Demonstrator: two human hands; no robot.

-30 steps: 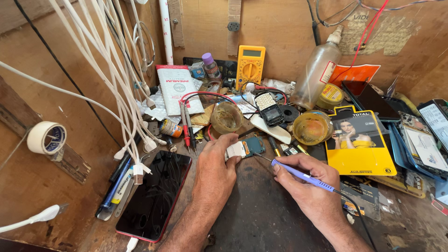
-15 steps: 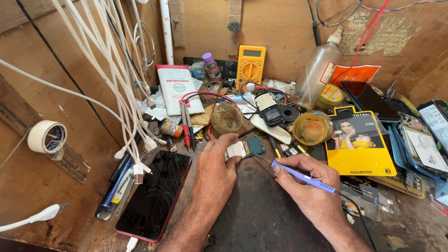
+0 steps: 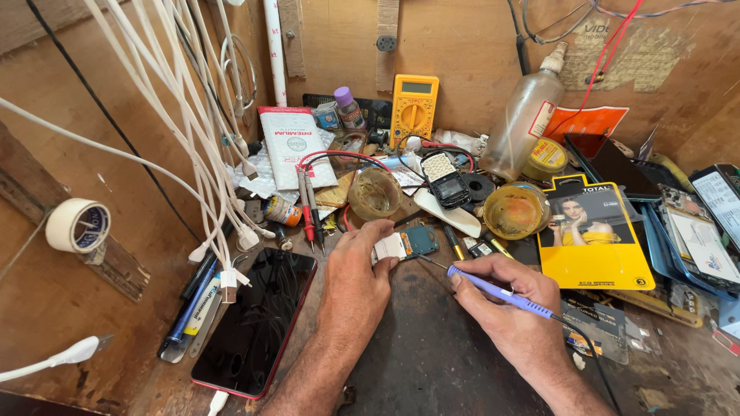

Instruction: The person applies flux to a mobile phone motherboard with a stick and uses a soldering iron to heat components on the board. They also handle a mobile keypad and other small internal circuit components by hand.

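My left hand (image 3: 356, 271) presses down on a small blue-green circuit board (image 3: 408, 243) with a white part at its left end, fingers curled over its near edge. My right hand (image 3: 509, 308) grips a blue-handled soldering iron (image 3: 493, 288) like a pen. The thin metal tip points left and touches or hovers at the board's right side. A black cord runs from the iron's back end past my wrist.
A red-framed smartphone (image 3: 258, 317) lies screen-up at left. White charger cables (image 3: 200, 139) hang over it. Behind the board stand a yellow multimeter (image 3: 414, 108), its red and black probes (image 3: 310, 212), a cloudy plastic bottle (image 3: 528, 115), two round tubs (image 3: 515, 210) and a yellow package (image 3: 593, 235).
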